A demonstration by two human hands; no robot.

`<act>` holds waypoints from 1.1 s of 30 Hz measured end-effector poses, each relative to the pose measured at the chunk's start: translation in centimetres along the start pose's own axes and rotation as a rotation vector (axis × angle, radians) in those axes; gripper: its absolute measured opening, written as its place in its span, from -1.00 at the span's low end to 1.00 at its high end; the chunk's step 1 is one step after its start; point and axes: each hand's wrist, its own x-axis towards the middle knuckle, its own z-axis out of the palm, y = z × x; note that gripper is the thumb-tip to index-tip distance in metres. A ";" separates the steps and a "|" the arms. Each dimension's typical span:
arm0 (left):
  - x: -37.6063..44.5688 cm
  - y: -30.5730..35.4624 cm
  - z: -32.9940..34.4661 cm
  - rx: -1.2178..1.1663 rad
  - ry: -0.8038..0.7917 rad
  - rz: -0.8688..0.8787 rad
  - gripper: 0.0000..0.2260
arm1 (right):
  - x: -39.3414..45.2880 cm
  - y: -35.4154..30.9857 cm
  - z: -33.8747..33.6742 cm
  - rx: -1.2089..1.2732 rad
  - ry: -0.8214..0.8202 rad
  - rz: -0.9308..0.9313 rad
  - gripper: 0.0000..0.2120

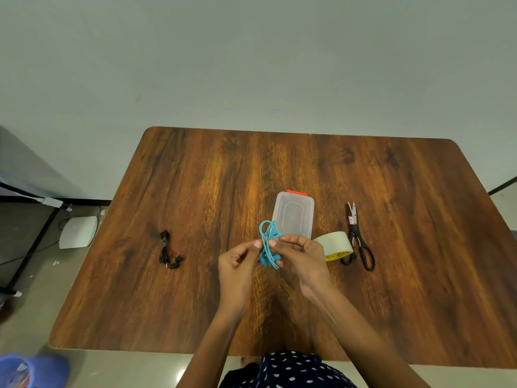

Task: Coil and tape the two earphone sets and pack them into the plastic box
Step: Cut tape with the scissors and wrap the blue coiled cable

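Observation:
A blue earphone set (269,242) is bunched in loops between my two hands above the table's middle. My left hand (237,264) pinches the cable with thumb and fingertips. My right hand (300,253) curls round the bundle from the right. The buds hang below my fingers. A black earphone set (167,252) lies coiled on the table to the left. The clear plastic box (293,215) with an orange latch lies just behind my hands, its lid on.
A roll of clear tape (337,245) lies right of my right hand, and black-handled scissors (358,239) lie beside it. The wooden table (405,275) stands against a pale wall. A blue basket (25,371) sits on the floor at bottom left.

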 end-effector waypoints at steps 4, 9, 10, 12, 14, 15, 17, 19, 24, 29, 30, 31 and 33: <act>0.1 0.5 0.0 -0.064 -0.042 -0.001 -0.85 | 0.0 -0.1 0.2 -0.026 0.014 -0.042 -0.79; 0.5 0.0 -0.5 -0.082 -0.057 -0.050 -0.80 | -0.2 -0.3 -0.1 -0.037 -0.003 -0.013 -0.77; 0.6 -0.1 -0.6 -0.100 -0.040 -0.071 -0.79 | -0.2 -0.3 -0.1 -0.039 -0.011 0.001 -0.77; 0.7 -0.2 -0.6 -0.156 0.019 -0.113 -0.78 | -0.3 -0.5 -0.1 -0.036 -0.040 0.028 -0.77; 0.7 -0.3 -0.6 -0.158 0.046 -0.103 -0.79 | -0.3 -0.6 0.0 -0.028 -0.066 0.043 -0.76; 0.6 -0.3 -0.5 -0.136 0.040 -0.083 -0.80 | -0.3 -0.7 -0.1 -0.027 -0.072 0.047 -0.75; 0.4 -0.2 -0.3 -0.102 0.029 -0.045 -0.81 | -0.2 -0.7 -0.1 -0.022 -0.070 0.049 -0.75; 0.3 -0.1 -0.2 -0.076 0.025 -0.015 -0.82 | -0.2 -0.6 -0.2 -0.021 -0.058 0.041 -0.76; 0.0 0.2 -0.1 0.051 -0.002 0.061 -0.85 | -0.2 -0.3 -0.2 -0.076 -0.016 -0.050 -0.78; 0.5 0.5 -0.2 0.036 -0.011 0.018 -0.85 | -0.3 -0.3 0.0 -0.141 -0.013 -0.128 -0.79; 0.5 0.4 -0.2 0.011 -0.006 -0.006 -0.87 | -0.4 -0.4 0.0 -0.138 -0.013 -0.124 -0.79; 0.5 0.2 -0.2 -0.015 0.000 -0.033 -0.88 | -0.5 -0.4 0.1 -0.132 -0.014 -0.118 -0.79; 0.4 -0.2 -0.3 -0.047 0.005 -0.086 -0.88 | -0.7 -0.3 0.1 -0.121 -0.017 -0.101 -0.80</act>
